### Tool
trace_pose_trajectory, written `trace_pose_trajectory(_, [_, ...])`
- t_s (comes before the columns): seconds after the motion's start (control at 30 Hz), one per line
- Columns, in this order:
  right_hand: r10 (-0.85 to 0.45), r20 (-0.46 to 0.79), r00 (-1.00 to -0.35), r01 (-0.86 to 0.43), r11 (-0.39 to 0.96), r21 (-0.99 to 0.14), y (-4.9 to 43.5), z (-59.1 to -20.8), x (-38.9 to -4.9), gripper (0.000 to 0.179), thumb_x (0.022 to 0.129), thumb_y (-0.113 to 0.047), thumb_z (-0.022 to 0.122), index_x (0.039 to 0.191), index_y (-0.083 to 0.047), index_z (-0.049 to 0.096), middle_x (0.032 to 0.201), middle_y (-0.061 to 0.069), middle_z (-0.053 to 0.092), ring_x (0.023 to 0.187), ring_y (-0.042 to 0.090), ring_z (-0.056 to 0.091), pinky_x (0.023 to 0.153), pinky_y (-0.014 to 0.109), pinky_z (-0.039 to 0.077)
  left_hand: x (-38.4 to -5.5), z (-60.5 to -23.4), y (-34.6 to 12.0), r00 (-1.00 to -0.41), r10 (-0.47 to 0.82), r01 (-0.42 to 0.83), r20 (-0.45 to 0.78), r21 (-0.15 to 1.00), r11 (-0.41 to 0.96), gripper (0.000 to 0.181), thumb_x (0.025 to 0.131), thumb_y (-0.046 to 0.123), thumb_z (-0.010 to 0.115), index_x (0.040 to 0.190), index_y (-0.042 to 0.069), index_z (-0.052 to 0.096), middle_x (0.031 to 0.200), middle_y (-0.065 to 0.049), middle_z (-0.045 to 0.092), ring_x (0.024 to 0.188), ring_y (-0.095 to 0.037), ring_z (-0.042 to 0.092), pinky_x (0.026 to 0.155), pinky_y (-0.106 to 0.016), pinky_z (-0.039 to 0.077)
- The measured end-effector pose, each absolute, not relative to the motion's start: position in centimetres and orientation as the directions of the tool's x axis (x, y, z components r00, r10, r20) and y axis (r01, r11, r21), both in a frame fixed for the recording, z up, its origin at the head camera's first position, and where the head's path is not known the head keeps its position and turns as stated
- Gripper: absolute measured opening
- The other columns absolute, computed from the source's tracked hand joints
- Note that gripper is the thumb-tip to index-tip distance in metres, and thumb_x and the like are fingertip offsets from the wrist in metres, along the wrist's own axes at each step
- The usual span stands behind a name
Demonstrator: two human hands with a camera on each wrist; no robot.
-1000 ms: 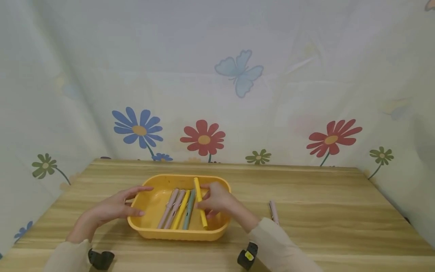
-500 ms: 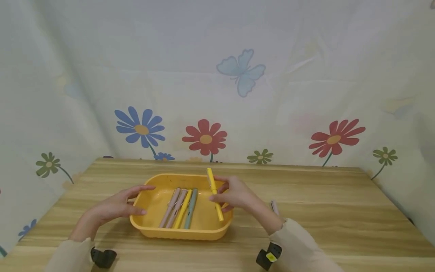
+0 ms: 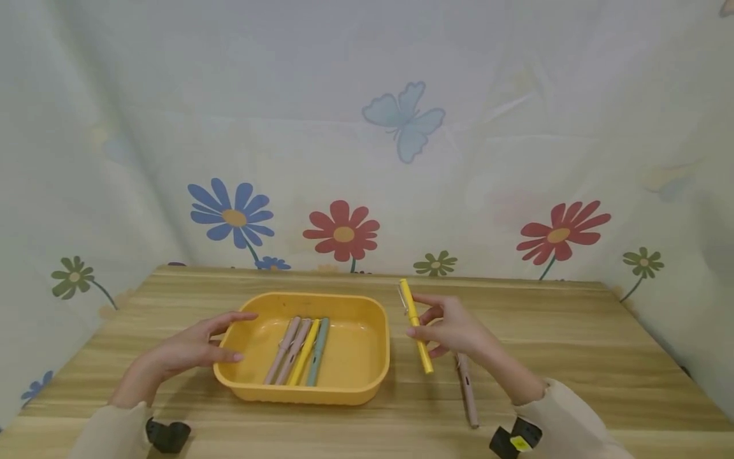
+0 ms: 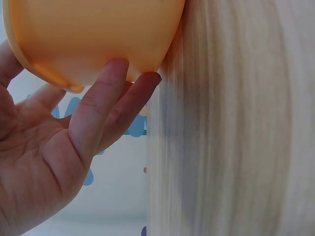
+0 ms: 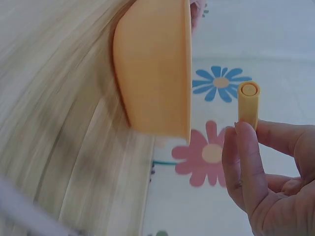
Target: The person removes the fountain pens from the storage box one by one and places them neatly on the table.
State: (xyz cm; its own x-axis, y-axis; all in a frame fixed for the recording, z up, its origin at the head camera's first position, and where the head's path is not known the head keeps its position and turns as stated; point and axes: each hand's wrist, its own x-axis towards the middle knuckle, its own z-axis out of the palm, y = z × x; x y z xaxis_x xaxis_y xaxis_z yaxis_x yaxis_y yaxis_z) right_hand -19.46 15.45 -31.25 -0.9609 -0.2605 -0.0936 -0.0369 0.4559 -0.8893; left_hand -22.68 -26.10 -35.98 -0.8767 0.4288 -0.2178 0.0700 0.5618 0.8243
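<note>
A yellow pen (image 3: pixel 411 306) is pinched by the thumb and fingers of the right hand (image 3: pixel 453 325), above the table (image 3: pixel 550 344) and right of the yellow tray (image 3: pixel 355 350). The tray's rim is gripped by the left hand (image 3: pixel 192 345), 2 fingers being set against the outer wall. 2 mauve pens (image 3: pixel 282 350), 1 other yellow pen (image 3: pixel 304 352) and 1 green pen (image 3: pixel 318 352) are lined up inside; 1 loose mauve pen (image 3: pixel 467 392) is seen on the table.
</note>
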Motion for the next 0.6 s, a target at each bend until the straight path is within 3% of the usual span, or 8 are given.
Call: trace_pose_trajectory(0.6, [-0.157, -0.142, -0.977, 0.043, 0.506, -0.861, 22.9, -34.5, -17.9, 0.067, 0.08, -0.004, 0.067, 0.136, 0.007, 0.033, 0.084, 0.01, 0.054, 0.06, 0.015, 0.055, 0.048, 0.036, 0.053, -23.0, -36.2, -26.4, -0.862, 0.465, 0.099, -0.201, 0.833, 0.545, 0.073, 0.079, 0.021, 0.069, 0.14, 0.007, 0.031, 0.146, -0.031, 0.006, 0.127, -0.056, 0.01, 0.09, -0.058, 0.039])
